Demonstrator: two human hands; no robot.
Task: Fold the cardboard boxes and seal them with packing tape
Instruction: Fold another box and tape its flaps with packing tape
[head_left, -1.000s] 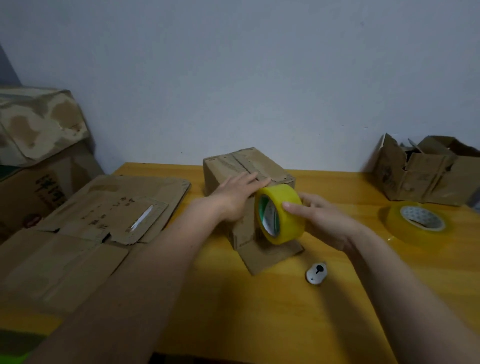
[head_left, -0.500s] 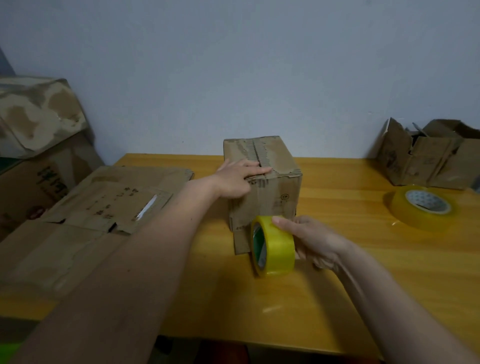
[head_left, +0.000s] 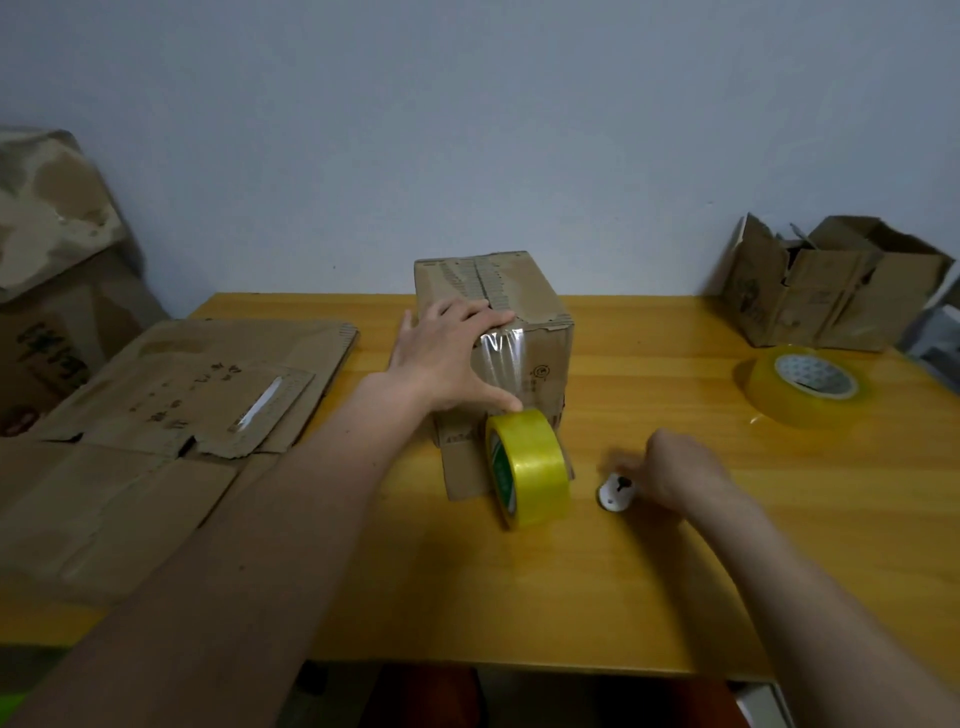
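Note:
A small closed cardboard box (head_left: 540, 338) stands mid-table, with a strip of clear tape (head_left: 501, 358) running down its front face. My left hand (head_left: 447, 358) presses flat on the box's top front edge, fingers straight and thumb down the front. The yellow tape roll (head_left: 530, 467) stands on edge on the table against the box's lower flap, with no hand on it. My right hand (head_left: 670, 475) is to its right, fingers curled and blurred over a small white cutter (head_left: 613, 493); whether they grip it is unclear.
Flattened cardboard boxes (head_left: 171, 415) cover the table's left side. A second, wider tape roll (head_left: 802, 384) lies flat at the right, with an open cardboard box (head_left: 826, 296) behind it. More boxes (head_left: 52, 249) are stacked beyond the left edge. The wooden table (head_left: 519, 597) ends near me.
My right hand let go of the yellow roll, which now stands on the table, and moved right to the white cutter. My left hand stayed on the box.

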